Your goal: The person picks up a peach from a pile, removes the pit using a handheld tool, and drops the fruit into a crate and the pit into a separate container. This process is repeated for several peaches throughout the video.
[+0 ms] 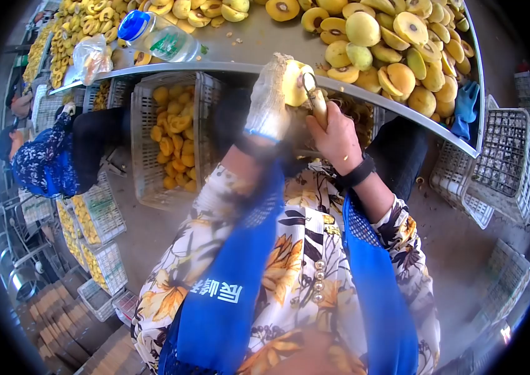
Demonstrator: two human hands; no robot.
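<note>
My left hand (265,103), in a whitish work glove, grips a yellow peach half (292,84) by the table's front edge. The cut face is turned toward my right hand (342,140), which is bare and closed around the light handle of a pitting tool (319,107). The tool's metal loop end lies right at the middle of the fruit. To the right on the metal table (249,40) is a heap of halved peaches (424,56), several with brown pits showing.
A blue-capped bottle (168,42) lies on the table near a plastic bag (92,57). Below is a crate (142,147) of peach halves. A blue glove (465,106) hangs at the right corner, by stacked crates (508,144). A person (46,153) works at left.
</note>
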